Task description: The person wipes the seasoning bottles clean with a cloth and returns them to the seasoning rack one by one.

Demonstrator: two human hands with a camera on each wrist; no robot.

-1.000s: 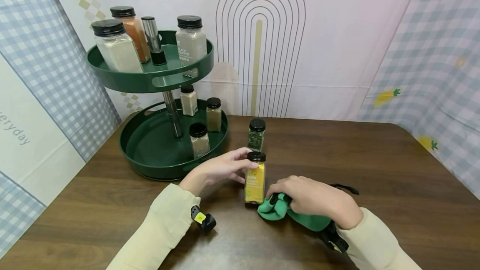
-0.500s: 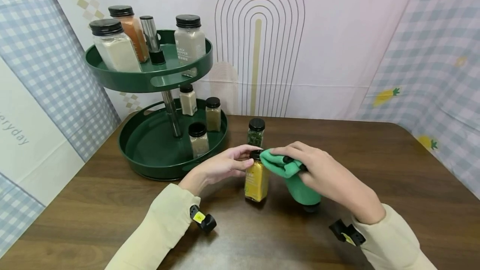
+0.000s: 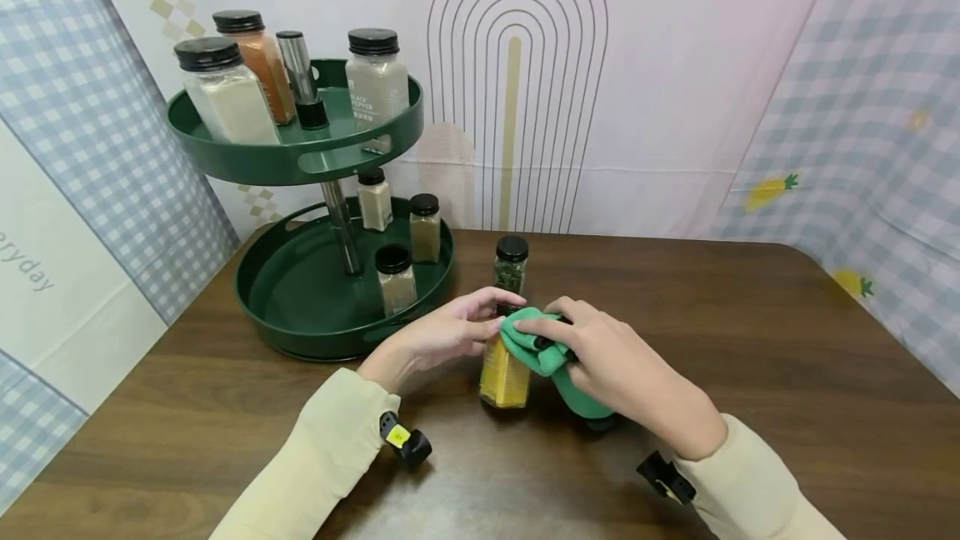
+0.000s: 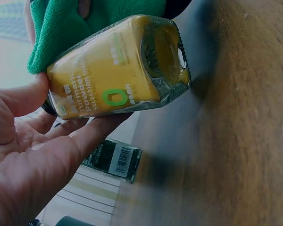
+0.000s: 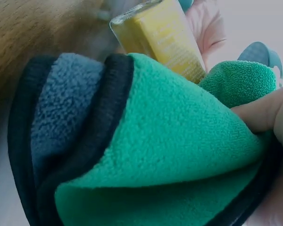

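My left hand [image 3: 438,336] grips a yellow turmeric powder jar [image 3: 504,377] near its top, between thumb and fingers. The jar tilts slightly, and its glass base shows in the left wrist view, where the label on the turmeric jar [image 4: 94,80] is readable. With my right hand [image 3: 622,357] I hold a bunched green cloth [image 3: 577,394] against the jar's upper part, covering most of its lid. In the right wrist view, the folded cloth [image 5: 174,127] has black edging and a grey side. Just behind stands a black-lidded jar of green herbs [image 3: 510,272], partly hidden.
A two-tier green rack [image 3: 300,340] stands at the left. Its upper tray [image 3: 247,163] bears several large spice jars, and its lower tray holds three small ones. The brown wooden table [image 3: 712,315] reaches back to a printed curtain [image 3: 660,90].
My right hand has lifted the cloth from beside the turmeric jar up to its lid, then moved left and slightly down over the jar's top. The jar has tilted; my left hand keeps its place.
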